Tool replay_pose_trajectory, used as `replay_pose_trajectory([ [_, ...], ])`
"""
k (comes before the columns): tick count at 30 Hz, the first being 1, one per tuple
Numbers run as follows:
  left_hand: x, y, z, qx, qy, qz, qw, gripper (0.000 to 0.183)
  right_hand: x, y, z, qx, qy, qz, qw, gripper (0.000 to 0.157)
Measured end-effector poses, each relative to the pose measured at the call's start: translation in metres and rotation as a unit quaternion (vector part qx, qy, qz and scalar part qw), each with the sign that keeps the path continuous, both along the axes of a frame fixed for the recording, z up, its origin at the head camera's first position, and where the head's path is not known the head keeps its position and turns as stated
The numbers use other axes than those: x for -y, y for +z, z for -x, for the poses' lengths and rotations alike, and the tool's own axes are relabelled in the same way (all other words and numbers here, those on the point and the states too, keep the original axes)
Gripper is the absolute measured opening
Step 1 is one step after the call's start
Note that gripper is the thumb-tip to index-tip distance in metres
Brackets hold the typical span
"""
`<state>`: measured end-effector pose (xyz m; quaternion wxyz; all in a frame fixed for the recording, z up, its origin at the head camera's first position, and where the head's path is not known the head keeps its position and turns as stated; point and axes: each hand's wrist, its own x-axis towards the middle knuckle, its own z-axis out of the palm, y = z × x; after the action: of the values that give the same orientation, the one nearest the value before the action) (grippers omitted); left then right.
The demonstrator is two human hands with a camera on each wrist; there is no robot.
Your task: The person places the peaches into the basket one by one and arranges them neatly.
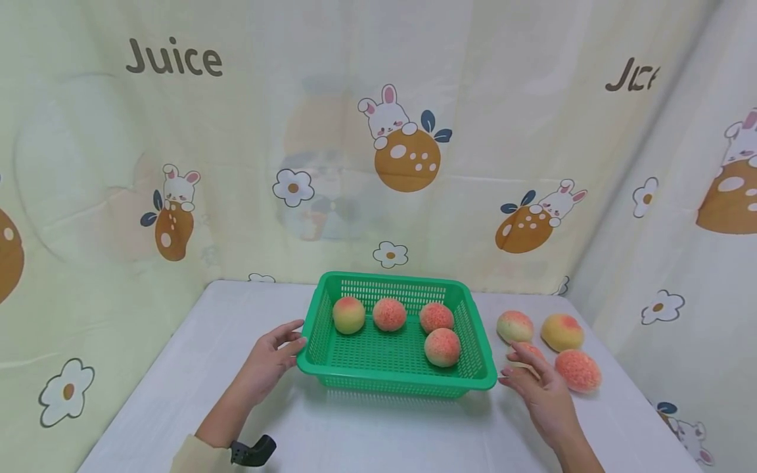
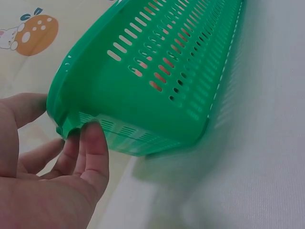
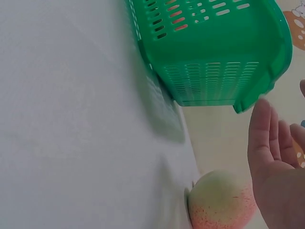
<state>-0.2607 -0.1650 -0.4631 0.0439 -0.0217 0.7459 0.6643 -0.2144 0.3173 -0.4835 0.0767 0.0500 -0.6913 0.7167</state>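
A green plastic basket [image 1: 378, 373] sits on the white table with several peaches in it. Inside, a yellow-green peach [image 1: 349, 315] is at the left, a pink peach [image 1: 389, 315] beside it, and two more pink ones, one peach [image 1: 442, 347] nearest the front, at the right. My left hand [image 1: 273, 361] holds the basket's left rim, thumb and fingers curled about the edge in the left wrist view. At the right front corner, my right hand [image 1: 541, 394] has its fingers loosely extended, fingertips just off the rim in the right wrist view.
Right of the basket lie several more peaches: a pale green one [image 1: 514, 326], a yellow peach [image 1: 562, 332], a pink peach [image 1: 577, 370] and one peach [image 1: 526, 355] partly hidden by my right hand. A printed curtain [image 1: 331, 98] hangs behind the table [image 1: 236, 322].
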Motion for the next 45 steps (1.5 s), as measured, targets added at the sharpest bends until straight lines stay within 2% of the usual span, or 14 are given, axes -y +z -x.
replay_pose_trajectory([
  [4,0.0,-0.001,0.003,0.001,-0.006,-0.008,1.0,0.053,0.001,0.003,-0.002,0.008,-0.049,-0.006,0.999,0.051],
  [8,0.0,-0.001,0.004,-0.002,-0.012,-0.012,0.9999,0.054,0.002,0.008,-0.003,0.019,-0.114,-0.039,0.993,0.056],
  [12,0.0,0.002,0.005,-0.002,-0.02,-0.015,0.9997,0.057,0.002,0.01,-0.003,0.035,-0.195,-0.107,0.974,0.058],
  [15,0.001,0.004,0.005,0.003,-0.031,-0.024,0.9992,0.059,0.001,0.009,-0.002,0.049,-0.237,-0.144,0.96,0.056],
  [20,0.004,0.006,0.005,0.014,-0.047,-0.047,0.9977,0.062,0.0,0.006,-0.001,0.04,-0.282,-0.19,0.939,0.053],
  [25,0.006,0.007,0.007,0.025,-0.045,-0.057,0.997,0.063,-0.001,0.003,0.0,0.028,-0.321,-0.236,0.917,0.053],
  [31,0.007,0.007,0.007,0.033,-0.043,-0.059,0.9968,0.064,-0.006,-0.003,0.002,0.017,-0.329,-0.268,0.905,0.055],
  [36,0.008,0.008,0.006,0.038,-0.043,-0.066,0.9961,0.064,-0.011,-0.007,0.006,0.049,-0.307,-0.304,0.901,0.067],
  [45,0.009,0.006,0.006,0.041,-0.054,-0.075,0.9949,0.066,-0.013,-0.006,0.01,0.074,-0.275,-0.319,0.904,0.081],
])
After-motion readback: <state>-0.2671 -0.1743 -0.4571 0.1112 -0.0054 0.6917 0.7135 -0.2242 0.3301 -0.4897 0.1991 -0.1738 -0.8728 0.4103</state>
